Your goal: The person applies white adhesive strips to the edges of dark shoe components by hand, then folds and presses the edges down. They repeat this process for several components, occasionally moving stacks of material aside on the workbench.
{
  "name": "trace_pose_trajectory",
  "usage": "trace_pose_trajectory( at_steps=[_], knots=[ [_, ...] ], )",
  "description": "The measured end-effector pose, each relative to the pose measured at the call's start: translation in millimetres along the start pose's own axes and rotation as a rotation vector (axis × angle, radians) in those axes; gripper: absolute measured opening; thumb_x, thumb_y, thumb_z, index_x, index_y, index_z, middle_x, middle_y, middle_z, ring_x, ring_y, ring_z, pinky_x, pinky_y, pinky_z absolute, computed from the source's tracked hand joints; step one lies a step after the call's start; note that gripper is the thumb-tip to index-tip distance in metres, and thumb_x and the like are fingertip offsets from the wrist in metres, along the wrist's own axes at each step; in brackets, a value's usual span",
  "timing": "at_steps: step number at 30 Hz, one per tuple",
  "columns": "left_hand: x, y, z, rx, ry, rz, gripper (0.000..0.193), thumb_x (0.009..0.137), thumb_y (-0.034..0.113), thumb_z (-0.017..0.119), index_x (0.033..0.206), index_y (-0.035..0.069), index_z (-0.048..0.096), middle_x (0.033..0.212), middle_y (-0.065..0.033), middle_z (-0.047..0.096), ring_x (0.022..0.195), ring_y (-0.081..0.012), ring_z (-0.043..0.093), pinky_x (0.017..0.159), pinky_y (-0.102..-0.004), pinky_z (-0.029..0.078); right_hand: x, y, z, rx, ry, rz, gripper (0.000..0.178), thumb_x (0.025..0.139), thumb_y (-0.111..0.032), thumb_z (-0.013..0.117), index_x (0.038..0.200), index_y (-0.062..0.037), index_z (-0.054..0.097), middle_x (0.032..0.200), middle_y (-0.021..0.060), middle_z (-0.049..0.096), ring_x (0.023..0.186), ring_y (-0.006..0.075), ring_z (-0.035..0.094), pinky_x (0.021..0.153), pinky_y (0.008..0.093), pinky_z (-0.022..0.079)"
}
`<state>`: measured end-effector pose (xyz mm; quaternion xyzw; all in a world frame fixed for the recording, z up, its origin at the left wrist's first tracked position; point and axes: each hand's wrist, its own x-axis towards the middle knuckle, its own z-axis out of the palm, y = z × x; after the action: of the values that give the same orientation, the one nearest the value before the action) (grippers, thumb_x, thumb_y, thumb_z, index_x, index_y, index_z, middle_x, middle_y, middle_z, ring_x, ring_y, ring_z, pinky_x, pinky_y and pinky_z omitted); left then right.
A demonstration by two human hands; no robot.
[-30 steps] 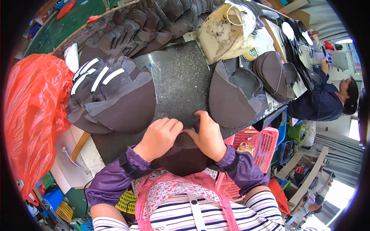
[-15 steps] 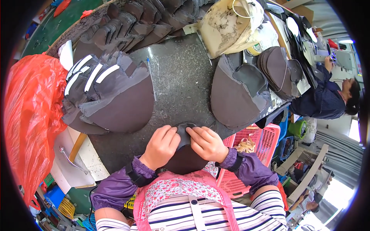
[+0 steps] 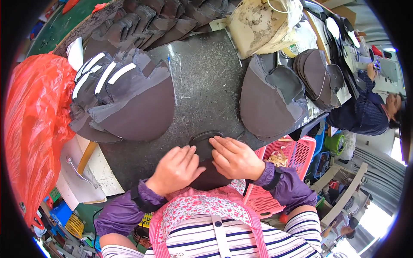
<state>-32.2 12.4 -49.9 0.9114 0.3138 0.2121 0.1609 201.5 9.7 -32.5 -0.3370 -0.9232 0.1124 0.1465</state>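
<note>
At the near edge of the table lies a rounded dark brown, leather-like piece [image 3: 208, 177] with a black curved rim at its far end. My left hand [image 3: 175, 168] rests on its left side, fingers stretched out and thumb apart. On its right side, the fingers of my right hand [image 3: 234, 158] lie flat, tips close to the black rim. Neither hand grips it. Left of my hands sits a pile of similar brown pieces [image 3: 140, 112] with grey edges, white strips on top. To the right lies another brown piece [image 3: 263, 105] with a small black curved part [image 3: 285, 82] on it.
A stained off-white container [image 3: 254, 32] stands at the back, near rows of stacked dark pieces [image 3: 142, 26]. More stacked pieces [image 3: 310, 71] lie far right. A red plastic bag [image 3: 36, 129] hangs at left; a pink basket [image 3: 303, 157] stands below the right edge. Another person [image 3: 361, 105] sits beyond.
My fingers have gone from pinching the black rim to lying flatter on the piece. My left hand has drawn slightly left and nearer; my right has shifted slightly right.
</note>
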Motion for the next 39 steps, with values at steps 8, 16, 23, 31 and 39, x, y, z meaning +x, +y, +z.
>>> trace_pose_trajectory(
  at_steps=[8, 16, 23, 31, 39],
  knots=[
    [37.2, -85.3, -66.3, 0.521, 0.423, -0.280, 0.033, 0.080, 0.014, 0.073, 0.106, -0.002, 0.062, 0.112, -0.0173, 0.061, 0.108, -0.0330, 0.057, 0.092, -0.0445, 0.046, 33.1, 4.3, -3.9, 0.097, 0.145, 0.335, 0.031, 0.074, -0.018, 0.078, 0.091, 0.0007, 0.059, 0.096, 0.0147, 0.063, 0.086, 0.0332, 0.061, 0.074, 0.0401, 0.051],
    [47.9, -122.5, -80.1, 0.581, 0.416, -0.688, 0.059, 0.075, 0.020, 0.079, 0.123, -0.004, 0.053, 0.117, -0.0172, 0.053, 0.111, -0.0352, 0.050, 0.095, -0.0434, 0.042, 24.5, 17.0, -69.6, 0.391, 0.226, 0.576, 0.022, 0.076, -0.010, 0.077, 0.089, 0.0005, 0.063, 0.075, 0.0131, 0.061, 0.067, 0.0281, 0.060, 0.064, 0.0348, 0.049],
    [45.3, -117.1, -94.7, 0.453, 0.500, -0.734, 0.041, 0.073, 0.014, 0.081, 0.103, -0.004, 0.059, 0.104, -0.0175, 0.056, 0.101, -0.0350, 0.054, 0.090, -0.0440, 0.043, 15.2, 89.6, -110.7, -0.457, 0.569, 0.715, 0.032, 0.074, -0.007, 0.078, 0.100, -0.0007, 0.061, 0.097, 0.0127, 0.063, 0.086, 0.0279, 0.062, 0.073, 0.0341, 0.050],
    [48.5, -34.4, -130.6, -0.276, 0.305, -0.612, 0.031, 0.078, 0.003, 0.076, 0.077, 0.001, 0.044, 0.073, -0.0081, 0.057, 0.070, -0.0159, 0.055, 0.069, -0.0310, 0.046, 64.6, -2.4, -115.5, 0.050, 0.532, 0.205, 0.043, 0.070, -0.005, 0.081, 0.106, 0.0004, 0.059, 0.108, 0.0156, 0.061, 0.097, 0.0307, 0.061, 0.082, 0.0370, 0.050],
    [60.9, -25.3, -110.7, -0.771, -0.075, -0.495, 0.025, 0.084, 0.009, 0.073, 0.082, 0.002, 0.049, 0.073, -0.0103, 0.059, 0.069, -0.0114, 0.055, 0.064, -0.0295, 0.046, 87.7, -13.9, -81.7, 0.196, 0.286, 0.190, 0.036, 0.071, -0.009, 0.080, 0.100, 0.0006, 0.060, 0.094, 0.0152, 0.060, 0.082, 0.0311, 0.061, 0.070, 0.0383, 0.050]
  ],
)
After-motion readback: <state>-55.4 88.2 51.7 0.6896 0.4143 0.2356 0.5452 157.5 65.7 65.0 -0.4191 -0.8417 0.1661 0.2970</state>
